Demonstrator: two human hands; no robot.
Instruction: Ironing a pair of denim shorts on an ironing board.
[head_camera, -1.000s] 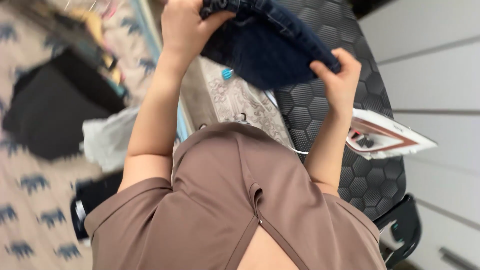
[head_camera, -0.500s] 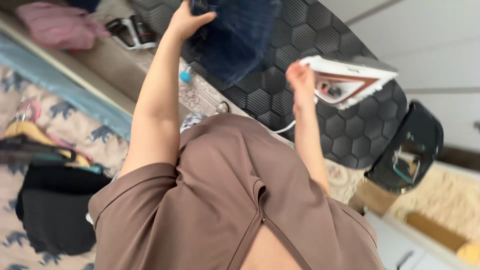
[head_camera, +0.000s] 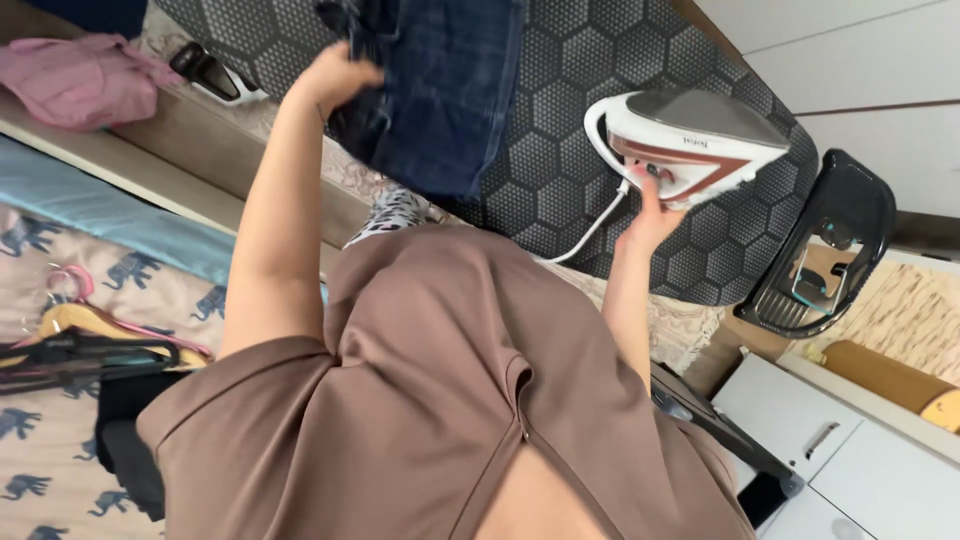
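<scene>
A dark blue denim garment (head_camera: 450, 100) lies on the black ironing board (head_camera: 560, 150) with a hexagon pattern. My left hand (head_camera: 335, 75) grips the garment's left edge, fingers closed on the fabric. A white and copper steam iron (head_camera: 700, 135) sits on the board to the right of the denim. My right hand (head_camera: 648, 208) reaches up from below, with its fingers closed around the iron's handle. A white cord (head_camera: 590, 235) runs from the iron's back end towards my body. My brown shirt fills the lower part of the view.
A black iron rest (head_camera: 830, 250) ends the board at the right. White drawers (head_camera: 840, 450) stand below it. A pink garment (head_camera: 80, 80) lies at the upper left. Hangers (head_camera: 80, 330) and dark clothes rest on a patterned bedspread at the left.
My right hand let go of the denim and took the iron's handle. The denim went from held up to lying on the board, my left hand still on it.
</scene>
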